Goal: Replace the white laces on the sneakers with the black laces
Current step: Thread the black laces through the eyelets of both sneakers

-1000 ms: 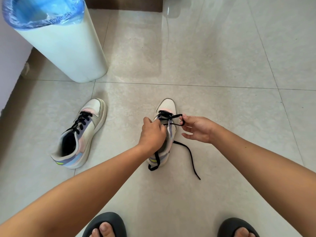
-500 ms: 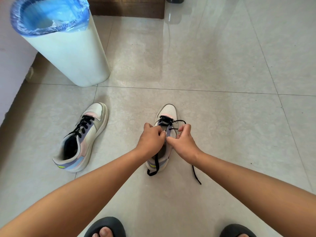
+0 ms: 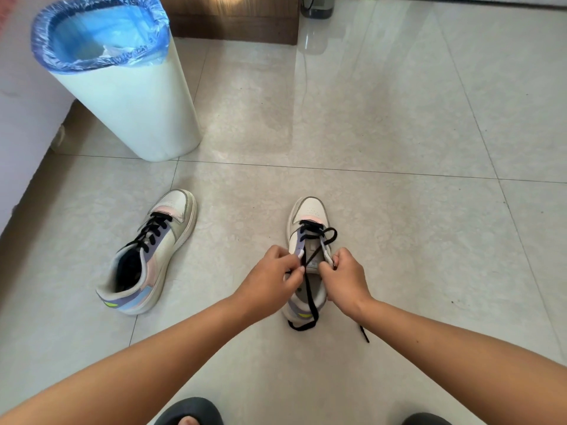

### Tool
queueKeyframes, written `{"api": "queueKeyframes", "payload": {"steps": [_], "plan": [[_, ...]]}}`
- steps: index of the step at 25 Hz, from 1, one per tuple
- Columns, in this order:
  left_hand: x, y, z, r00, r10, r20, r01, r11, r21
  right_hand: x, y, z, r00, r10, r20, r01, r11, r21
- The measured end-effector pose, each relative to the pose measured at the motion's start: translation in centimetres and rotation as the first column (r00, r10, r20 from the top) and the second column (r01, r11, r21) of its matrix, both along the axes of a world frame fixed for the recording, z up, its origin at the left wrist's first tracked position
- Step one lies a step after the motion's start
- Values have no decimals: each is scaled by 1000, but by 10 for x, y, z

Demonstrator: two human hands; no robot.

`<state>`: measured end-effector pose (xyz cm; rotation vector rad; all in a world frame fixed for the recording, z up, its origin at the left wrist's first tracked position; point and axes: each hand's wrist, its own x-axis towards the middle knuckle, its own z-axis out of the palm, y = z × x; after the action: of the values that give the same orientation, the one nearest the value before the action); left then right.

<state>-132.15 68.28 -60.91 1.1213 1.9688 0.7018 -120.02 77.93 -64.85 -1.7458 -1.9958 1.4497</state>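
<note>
two sneakers stand on the tiled floor point(image 3: 383, 124), both soles down. the left sneaker point(image 3: 153, 256) lies well apart from the hands, its long axis slanting from the heel at the near left to the toe at the far right, toe pointing away towards the bin. one black lace is already threaded through its eyelets in crossed rows. the right sneaker point(image 3: 308, 259) sits between the two hands, its long axis running almost straight away from the person, toe pointing away, heel nearest the viewer.

a second black lace point(image 3: 311, 292) is on this shoe: it crosses the lowest eyelets near the toe, forms a loop off the right side of the upper, then runs back down over the tongue and the opening. one end curls on the floor just behind the heel; another short end point(image 3: 363, 334) lies on the floor near the right wrist.

two hands are on the shoe. the left hand point(image 3: 270, 279) has its fingers curled together, pinching the left eyelet edge of the upper; whether it also holds the lace cannot be told. the right hand point(image 3: 345, 276) has its fingers curled, gripping the right eyelet edge.

one white bin point(image 3: 135, 108) with a blue liner point(image 3: 98, 32) stands at the far left. two dark slippers point(image 3: 190, 412) show at the bottom edge.
</note>
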Motion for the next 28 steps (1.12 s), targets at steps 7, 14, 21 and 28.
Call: {"api": "queueKeyframes", "payload": {"steps": [7, 14, 21, 28], "plan": [[3, -49, 25, 933, -321, -164, 322, 947, -24, 5, 6, -1, 999, -26, 43, 26, 1000, 0], [-10, -50, 11, 755, -625, -200, 516, 754, -407, 12, 8, 3, 997, 81, 13, -80, 994, -73], [-57, -37, 25, 991, -134, 20, 135, 968, -213, 33, 21, 6, 980, 201, 17, -199, 977, -79], [-59, -42, 41, 963, -190, -192, 175, 980, -97, 32, 31, 12, 863, 486, 139, -501, 858, 115]]}}
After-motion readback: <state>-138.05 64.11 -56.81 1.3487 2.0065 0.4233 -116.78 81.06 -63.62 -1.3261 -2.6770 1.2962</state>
